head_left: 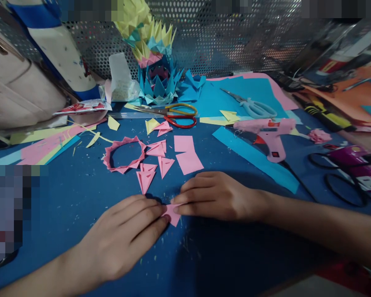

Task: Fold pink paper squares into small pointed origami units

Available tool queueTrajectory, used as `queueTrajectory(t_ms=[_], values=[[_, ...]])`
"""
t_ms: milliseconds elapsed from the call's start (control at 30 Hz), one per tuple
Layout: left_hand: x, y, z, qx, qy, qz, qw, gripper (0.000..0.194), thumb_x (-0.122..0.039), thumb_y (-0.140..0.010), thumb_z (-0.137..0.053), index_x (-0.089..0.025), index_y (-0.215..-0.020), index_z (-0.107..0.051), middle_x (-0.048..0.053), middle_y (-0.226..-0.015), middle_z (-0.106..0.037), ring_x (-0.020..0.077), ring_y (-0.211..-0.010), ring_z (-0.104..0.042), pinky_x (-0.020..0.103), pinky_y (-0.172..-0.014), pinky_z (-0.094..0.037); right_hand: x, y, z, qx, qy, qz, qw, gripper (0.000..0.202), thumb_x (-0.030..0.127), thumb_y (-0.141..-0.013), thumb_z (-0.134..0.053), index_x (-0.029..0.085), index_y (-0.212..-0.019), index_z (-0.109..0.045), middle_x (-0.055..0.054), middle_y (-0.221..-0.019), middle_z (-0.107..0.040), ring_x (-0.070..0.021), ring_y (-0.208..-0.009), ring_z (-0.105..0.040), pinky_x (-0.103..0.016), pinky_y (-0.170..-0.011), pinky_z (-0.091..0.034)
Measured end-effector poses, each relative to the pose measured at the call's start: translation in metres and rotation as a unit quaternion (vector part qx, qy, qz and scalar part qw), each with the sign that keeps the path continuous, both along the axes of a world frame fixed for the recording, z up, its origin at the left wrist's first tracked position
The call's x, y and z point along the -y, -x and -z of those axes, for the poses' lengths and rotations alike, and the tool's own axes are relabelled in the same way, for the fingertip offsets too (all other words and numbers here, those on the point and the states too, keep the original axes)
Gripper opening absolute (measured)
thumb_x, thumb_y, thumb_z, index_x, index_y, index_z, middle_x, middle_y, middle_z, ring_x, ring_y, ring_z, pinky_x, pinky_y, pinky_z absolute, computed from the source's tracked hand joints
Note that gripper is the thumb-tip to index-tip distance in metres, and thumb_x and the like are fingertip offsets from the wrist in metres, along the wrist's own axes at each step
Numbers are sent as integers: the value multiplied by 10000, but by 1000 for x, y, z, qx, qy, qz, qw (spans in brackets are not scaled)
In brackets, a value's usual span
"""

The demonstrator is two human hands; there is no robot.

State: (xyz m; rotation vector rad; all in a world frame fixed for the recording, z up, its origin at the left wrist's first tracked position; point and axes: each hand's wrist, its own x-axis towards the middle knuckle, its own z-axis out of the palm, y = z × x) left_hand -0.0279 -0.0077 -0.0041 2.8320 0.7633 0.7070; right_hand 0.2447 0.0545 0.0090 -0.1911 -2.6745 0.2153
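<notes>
Small pink paper (173, 214) sits just below frame center, left hand (120, 237) fingers pinching one side, right hand (218, 196) fingers pinching the other. Folded pink triangles (146, 177) and a spiky pink ring (123, 168) lie up-left of it on the blue tabletop (80, 189), pink glue gun (273, 138) over at center right.

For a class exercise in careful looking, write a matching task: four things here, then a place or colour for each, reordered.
1. Paper ring
2. Nearest pink paper
3. Rightmost scissors
4. Leftmost scissors

a. Partly yellow, partly red
b. On the blue sheet
c. Left of folded triangles
d. Between left hand and right hand

Pairs: 1-c; 2-d; 3-b; 4-a
</notes>
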Motion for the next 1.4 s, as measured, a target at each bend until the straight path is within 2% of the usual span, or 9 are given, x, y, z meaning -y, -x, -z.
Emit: queueTrajectory(t_ms=[200, 467, 833, 1167, 1400], values=[[-2, -2, 0, 3, -25, -10, 1000, 319, -116, -1055, -372, -175, -1163, -666, 66, -1098, -719, 197, -1073, -618, 397, -1001, -471, 0, 0, 0, 5, 17, 1, 1000, 201, 158, -1006, -529, 149, -1167, -650, -7, -1170, -724, -167, -1056, -632, -319, -828, -543], [-3, -2, 1, 3, -32, -4, 999, 322, -125, -1062, -370, -174, -1151, -675, 61, -1101, -719, 203, -1093, -609, 400, -1008, -436, 0, 0, 0, 15, 1, 5, 1000, 206, 182, -1022, -499, 162, -1158, -653, -7, -1174, -720, -160, -1071, -608, -313, -853, -527], [-9, -5, -9, -24, -50, 15, 998, 321, -146, -1066, -426, -194, -1098, -741, 37, -1025, -729, 195, -1003, -611, 379, -993, -400, 0, 0, 2, 8, -1, 4, 1000, 221, 192, -1033, -476, 148, -1137, -666, -43, -1142, -729, -165, -1065, -617, -315, -844, -528], [-8, -6, -7, -10, -55, 10, 998, 301, -156, -1063, -446, -202, -1065, -744, 30, -1000, -723, 183, -980, -616, 375, -971, -438, -1, -1, 1, 10, 8, 4, 1000, 202, 179, -1033, -480, 152, -1136, -652, -10, -1165, -722, -153, -1056, -601, -316, -817, -522], [-9, -8, -9, 8, -33, 16, 999, 296, -140, -1059, -445, -160, -1054, -740, 53, -993, -719, 190, -997, -617, 357, -957, -457, -1, -1, 2, 7, 15, 0, 1000, 214, 177, -1035, -468, 146, -1137, -653, -27, -1160, -724, -159, -1058, -609, -320, -833, -521]])
